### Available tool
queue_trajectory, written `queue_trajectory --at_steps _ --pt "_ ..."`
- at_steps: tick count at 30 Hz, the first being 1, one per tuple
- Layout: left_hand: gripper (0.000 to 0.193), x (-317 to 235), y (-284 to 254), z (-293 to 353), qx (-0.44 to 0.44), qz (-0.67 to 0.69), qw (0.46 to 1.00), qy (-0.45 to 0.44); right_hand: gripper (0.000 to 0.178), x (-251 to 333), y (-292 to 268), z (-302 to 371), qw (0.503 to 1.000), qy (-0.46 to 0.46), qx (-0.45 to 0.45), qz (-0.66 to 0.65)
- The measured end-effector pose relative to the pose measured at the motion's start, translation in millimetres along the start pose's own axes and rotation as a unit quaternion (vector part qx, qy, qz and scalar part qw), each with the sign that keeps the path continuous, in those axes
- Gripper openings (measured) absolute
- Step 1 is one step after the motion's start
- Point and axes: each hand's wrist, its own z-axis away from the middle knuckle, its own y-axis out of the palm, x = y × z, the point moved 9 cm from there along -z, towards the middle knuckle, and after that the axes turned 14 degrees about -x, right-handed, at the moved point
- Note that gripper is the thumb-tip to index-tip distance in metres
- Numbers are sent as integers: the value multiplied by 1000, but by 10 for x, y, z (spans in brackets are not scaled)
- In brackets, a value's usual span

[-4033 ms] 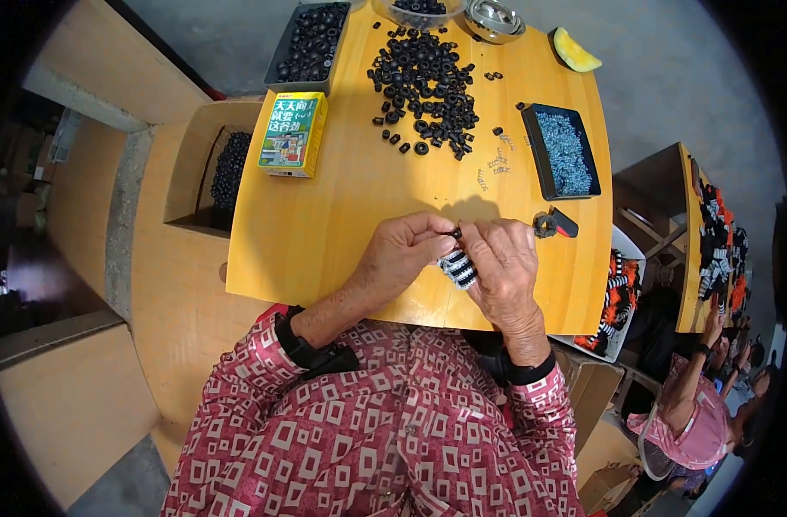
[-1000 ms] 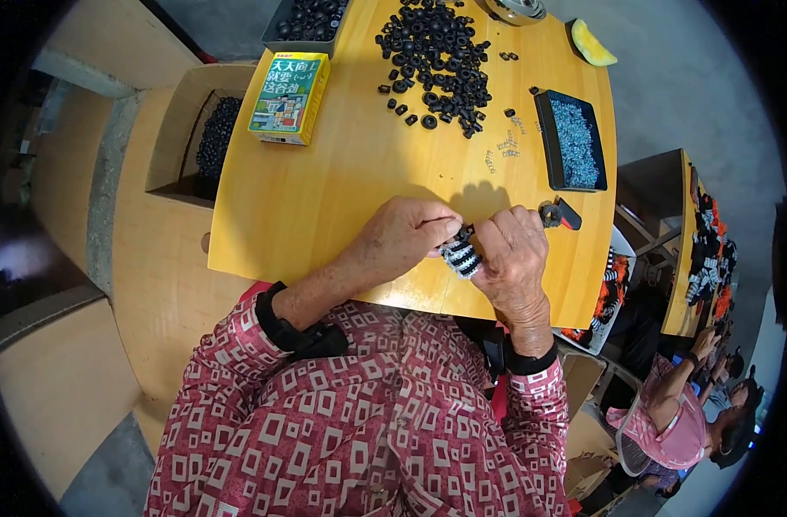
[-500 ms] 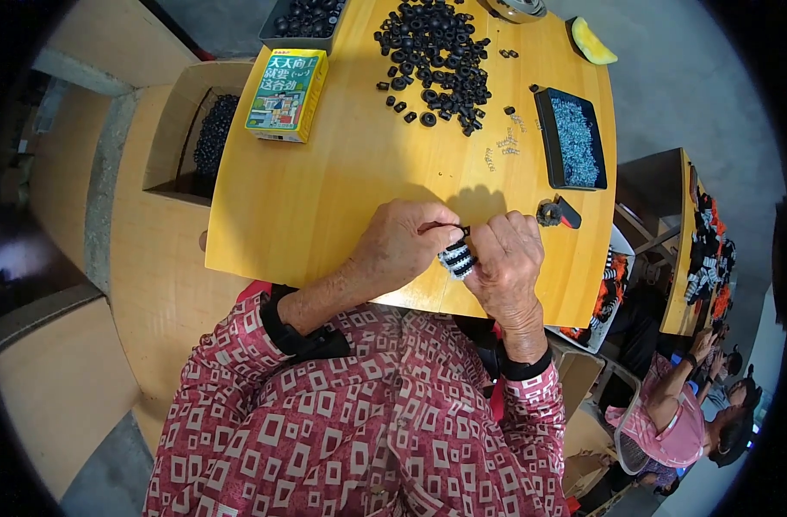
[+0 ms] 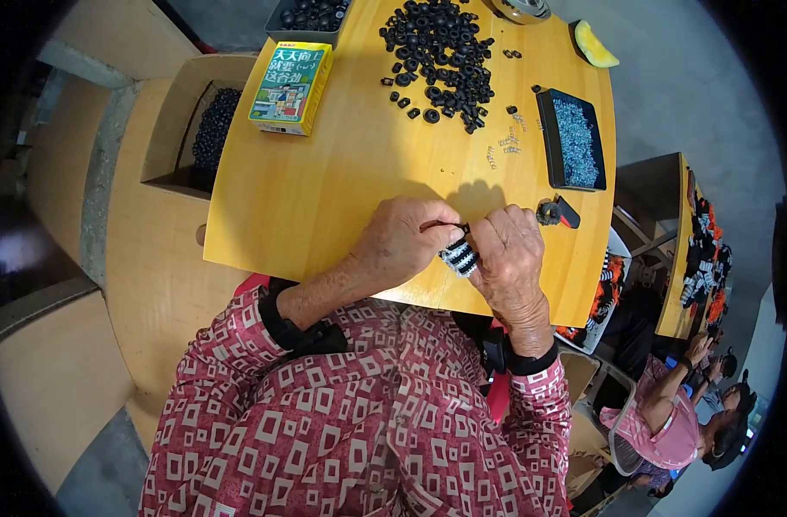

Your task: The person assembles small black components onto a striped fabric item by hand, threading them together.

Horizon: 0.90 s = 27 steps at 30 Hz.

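I am gripping a short stack of black and white rings (image 4: 459, 256) in my right hand (image 4: 511, 258) while my left hand (image 4: 402, 241) is pinching a black ring onto its end. Next I judge my left hand is needing another from the loose black rubber rings (image 4: 441, 52) heaped far ahead on the yellow wooden surface (image 4: 342, 172).

Hands working a striped stack at the table edge

Left hand (image 4: 402, 241) and right hand (image 4: 512, 258) pinch a black-and-white stack (image 4: 459, 256) over the yellow table (image 4: 342, 172); black rings (image 4: 441, 52) lie beyond.
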Motion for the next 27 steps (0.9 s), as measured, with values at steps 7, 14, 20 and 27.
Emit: queue_trajectory --at_steps 7,14,20,27 --pt "20 -9 12 -32 -3 -33 999 36 22 -14 11 -8 1000 -16 14 -7" --pt "19 -8 6 -28 12 -31 999 8 25 32 16 -72 997 -58 43 -19" --pt "19 33 29 -22 23 6 1000 -4 29 -57 45 -37 998 -20 58 -35" --pt "19 35 28 -20 37 -29 999 -3 22 49 48 -102 994 -76 76 -20"
